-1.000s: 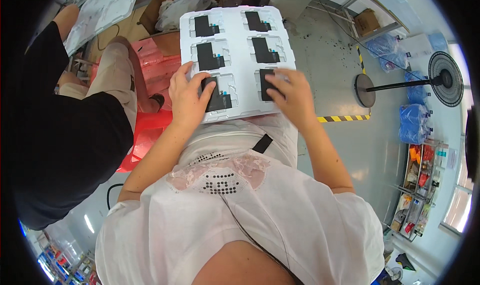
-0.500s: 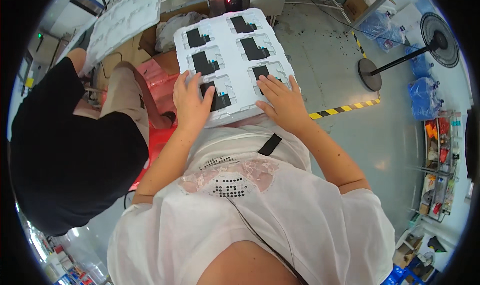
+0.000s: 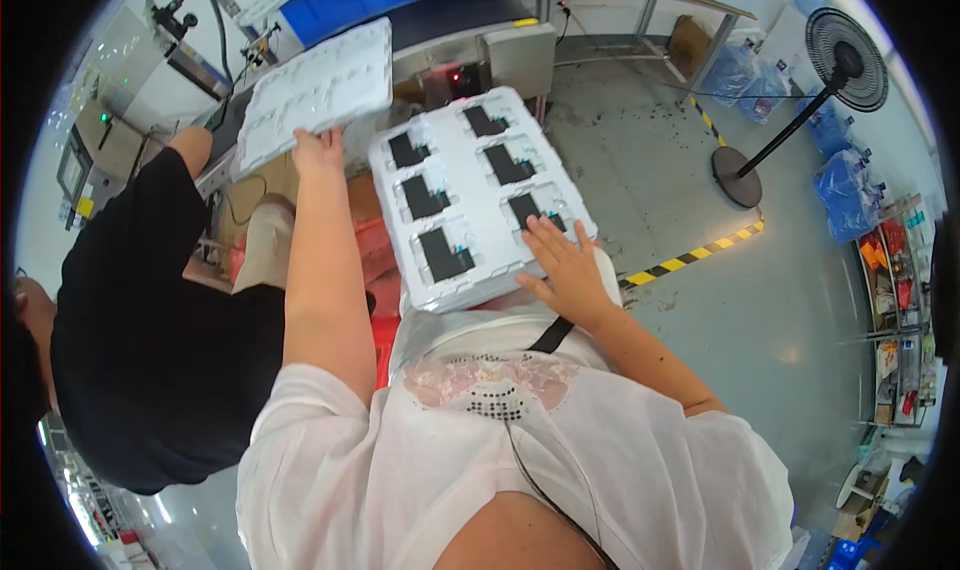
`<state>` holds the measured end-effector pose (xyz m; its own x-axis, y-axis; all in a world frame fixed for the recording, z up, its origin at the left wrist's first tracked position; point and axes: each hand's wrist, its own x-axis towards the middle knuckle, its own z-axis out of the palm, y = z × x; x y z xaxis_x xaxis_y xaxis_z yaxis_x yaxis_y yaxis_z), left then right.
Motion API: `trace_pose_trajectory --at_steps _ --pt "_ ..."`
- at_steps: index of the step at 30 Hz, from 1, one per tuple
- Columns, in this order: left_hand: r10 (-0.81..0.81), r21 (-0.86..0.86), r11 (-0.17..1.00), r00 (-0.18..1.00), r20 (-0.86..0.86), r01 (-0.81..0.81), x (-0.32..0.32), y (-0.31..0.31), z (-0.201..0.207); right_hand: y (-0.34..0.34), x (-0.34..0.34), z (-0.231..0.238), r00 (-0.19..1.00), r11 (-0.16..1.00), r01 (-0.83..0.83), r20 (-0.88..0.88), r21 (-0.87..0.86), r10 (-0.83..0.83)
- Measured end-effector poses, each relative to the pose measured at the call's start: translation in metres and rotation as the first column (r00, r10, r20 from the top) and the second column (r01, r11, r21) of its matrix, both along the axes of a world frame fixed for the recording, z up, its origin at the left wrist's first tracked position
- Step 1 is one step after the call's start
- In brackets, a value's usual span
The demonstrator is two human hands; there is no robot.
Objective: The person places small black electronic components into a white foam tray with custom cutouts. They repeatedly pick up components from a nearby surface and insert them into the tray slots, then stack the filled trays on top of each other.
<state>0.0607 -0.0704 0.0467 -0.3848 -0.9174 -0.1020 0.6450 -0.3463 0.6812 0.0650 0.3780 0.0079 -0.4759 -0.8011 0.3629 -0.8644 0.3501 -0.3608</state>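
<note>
A white moulded plastic tray (image 3: 468, 195) lies in front of my body, with flat black L-shaped pieces (image 3: 508, 164) in its pockets, each with small blue bits at one side. My right hand (image 3: 568, 275) rests on the tray's near right corner, fingers stretched out and touching the lowest right black piece. To the left and farther off, my left hand (image 3: 320, 152) grips the near edge of a second white moulded tray (image 3: 325, 85). No black pieces show in that tray. Its far part extends toward the machine.
A person in black (image 3: 170, 340) sits close on my left. Beyond the trays are a blue bin (image 3: 385, 10), a dark conveyor belt (image 3: 460, 15) and a metal box with a red light (image 3: 455, 77). A standing fan (image 3: 845, 60) and yellow-black floor tape (image 3: 695, 255) are at right.
My left hand has left the filled tray and reached forward-left to the other tray, which now appears farther right. My right hand stays on the filled tray. The view has shifted.
</note>
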Motion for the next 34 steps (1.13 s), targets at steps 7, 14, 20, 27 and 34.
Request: trace_pose_trajectory --at_steps 7,14,20,27,34 --pt "-0.414 0.087 0.91 0.903 0.115 0.406 0.095 0.117 0.014 0.038 -0.028 0.02 0.88 0.746 0.447 0.395 -0.494 -0.265" --pt "0.5 -0.763 0.389 0.577 0.646 0.517 0.133 0.171 -0.044 -0.004 -0.094 0.022 0.622 0.897 0.403 0.773 -0.182 -0.123" --pt "0.393 -0.655 0.601 0.545 0.741 0.458 0.098 0.174 -0.05 -0.044 -0.142 0.005 0.502 0.936 0.349 0.853 -0.051 -0.141" --pt "0.312 -0.528 0.732 0.477 0.822 0.431 0.094 0.166 -0.053 -0.071 -0.178 0.005 0.593 0.813 0.506 0.567 0.289 -0.571" --pt "0.276 -0.454 0.737 0.39 0.878 0.501 0.097 0.169 -0.052 -0.075 -0.175 0.021 0.686 0.794 0.487 0.403 0.363 -0.605"
